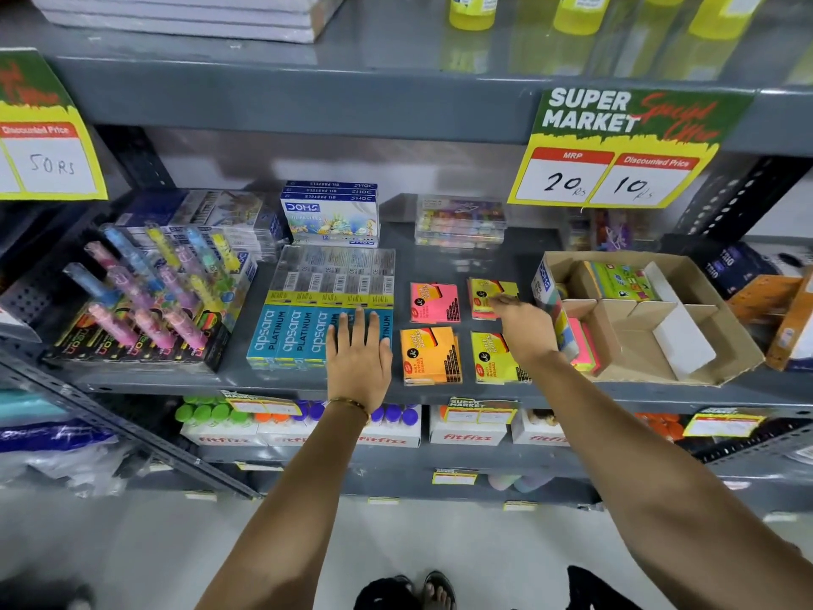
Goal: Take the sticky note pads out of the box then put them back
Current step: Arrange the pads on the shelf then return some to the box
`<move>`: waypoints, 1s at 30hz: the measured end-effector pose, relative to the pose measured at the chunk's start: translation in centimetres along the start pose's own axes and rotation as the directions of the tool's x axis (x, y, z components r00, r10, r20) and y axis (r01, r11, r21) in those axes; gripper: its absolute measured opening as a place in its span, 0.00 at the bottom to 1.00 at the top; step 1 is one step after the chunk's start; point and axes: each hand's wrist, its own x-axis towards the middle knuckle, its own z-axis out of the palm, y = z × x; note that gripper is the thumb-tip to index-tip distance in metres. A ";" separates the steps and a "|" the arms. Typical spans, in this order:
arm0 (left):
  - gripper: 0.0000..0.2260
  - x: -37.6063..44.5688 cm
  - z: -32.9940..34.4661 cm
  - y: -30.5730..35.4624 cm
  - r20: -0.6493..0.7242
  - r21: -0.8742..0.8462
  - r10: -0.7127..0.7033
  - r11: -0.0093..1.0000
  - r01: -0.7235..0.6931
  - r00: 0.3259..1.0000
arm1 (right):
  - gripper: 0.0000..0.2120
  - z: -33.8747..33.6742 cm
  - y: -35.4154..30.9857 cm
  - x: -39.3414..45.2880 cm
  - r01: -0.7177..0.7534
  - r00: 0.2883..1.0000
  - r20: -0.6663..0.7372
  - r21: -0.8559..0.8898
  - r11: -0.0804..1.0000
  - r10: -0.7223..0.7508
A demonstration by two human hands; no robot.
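While four sticky note pads are lying on the grey shelf (440,248) in a two-by-two block, I am reading the layout as a staging area: each pad is sitting flat, label up, apart from its neighbours, so any one can be lifted without disturbing the rest. The pink pad (434,302) and the far yellow pad (492,297) are forming the back row; the orange pad (431,356) and the near yellow pad (495,357) are forming the front row. The cardboard box (726,319) is standing just to their right, keeping transfers short; more pads are showing inside it, against its left wall and at the back.

I am resting the left hand (358,354) flat, fingers spread, on the blue pencil packs (303,332); it is gripping nothing and appears to be serving as a brace. I am reaching the right hand (525,325) over the far yellow pad, fingertips (495,301) touching its top. Whether the fingers are pinching it or only touching it, I cannot tell.
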 end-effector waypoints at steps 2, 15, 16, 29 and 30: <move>0.21 0.0 0.0 0.0 0.005 0.001 0.001 1.000 -0.001 1.000 | 0.27 -0.3 -0.2 -1.1 0.018 0.986 -0.168 0.061 0.998 -0.008; 0.20 0.0 -0.3 0.1 0.018 -0.002 0.000 1.000 0.000 1.000 | 0.13 2.7 -1.2 -10.0 0.173 0.910 -0.390 0.050 0.984 -0.140; 0.20 0.0 -0.3 0.1 0.018 -0.002 0.001 1.000 -0.001 1.000 | 0.11 2.5 -1.4 -10.0 0.154 0.918 -0.383 0.095 0.983 -0.107; 0.21 0.1 0.4 -0.2 0.017 -0.023 -0.012 1.000 0.013 1.000 | 0.28 0.5 -3.2 3.0 -0.480 0.874 0.246 0.305 0.823 0.419; 0.21 0.2 0.5 -0.2 0.017 -0.022 -0.015 1.000 0.015 1.000 | 0.27 0.7 -3.2 3.3 -0.482 0.873 0.246 0.299 0.823 0.422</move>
